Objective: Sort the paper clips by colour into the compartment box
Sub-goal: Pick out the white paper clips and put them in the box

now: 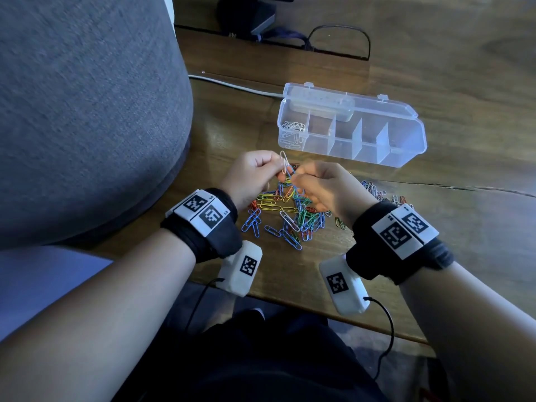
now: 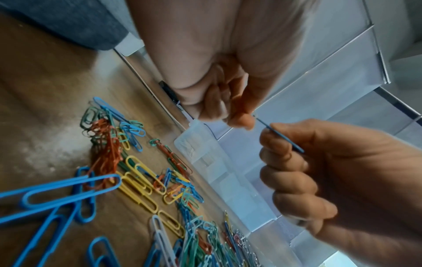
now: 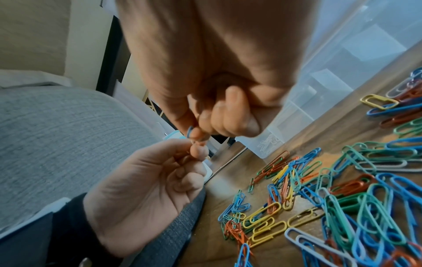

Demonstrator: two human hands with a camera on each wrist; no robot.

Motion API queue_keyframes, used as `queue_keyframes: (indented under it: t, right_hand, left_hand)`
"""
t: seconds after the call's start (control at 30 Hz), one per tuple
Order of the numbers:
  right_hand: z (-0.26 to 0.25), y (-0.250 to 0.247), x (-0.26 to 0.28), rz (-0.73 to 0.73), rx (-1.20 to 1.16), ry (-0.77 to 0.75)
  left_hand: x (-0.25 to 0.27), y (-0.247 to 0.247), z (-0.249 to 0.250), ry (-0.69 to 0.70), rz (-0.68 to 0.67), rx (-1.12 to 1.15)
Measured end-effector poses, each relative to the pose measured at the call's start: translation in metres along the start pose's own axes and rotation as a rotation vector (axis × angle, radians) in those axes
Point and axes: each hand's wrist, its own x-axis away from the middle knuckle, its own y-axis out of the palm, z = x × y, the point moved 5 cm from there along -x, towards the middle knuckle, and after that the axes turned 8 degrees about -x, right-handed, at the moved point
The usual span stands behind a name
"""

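Above the pile of coloured paper clips (image 1: 284, 213), my left hand (image 1: 275, 169) pinches a white paper clip (image 1: 284, 162) that stands upright. My right hand (image 1: 295, 179) pinches a blue paper clip (image 1: 293, 177), which meets the lower end of the white one. The blue paper clip (image 2: 283, 138) sticks out of my right hand's curled fingers (image 2: 285, 180) in the left wrist view, and its tip (image 3: 189, 131) shows in the right wrist view. The clear compartment box (image 1: 406, 152) lies open behind the hands. Several white clips (image 1: 293, 129) lie in its leftmost compartment; the other compartments look bare.
A grey cushion (image 1: 87, 111) bulges over the wooden table (image 1: 435, 227) on the left. A white cable (image 1: 232, 85) and a black cable (image 1: 339, 39) run behind the box. More clips (image 1: 377, 192) are scattered right of my right hand. The table's front edge is just under my wrists.
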Motion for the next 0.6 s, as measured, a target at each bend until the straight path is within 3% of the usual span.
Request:
queue_keyframes:
  t: [0.2,0.37,0.6]
  right_hand:
    - [-0.003,0.001,-0.002,-0.043,0.108,-0.045]
    - [-0.005,0.001,-0.002,-0.037,0.175,-0.078]
    - [-0.009,-0.001,-0.005,-0.022,0.418,-0.161]
  left_hand:
    - [0.002,0.0,-0.002,-0.031,0.05,0.079]
    - [0.001,0.002,-0.001,-0.037,-0.023,0.123]
    - [0.004,0.008,0.012,0.073,-0.162,0.0]
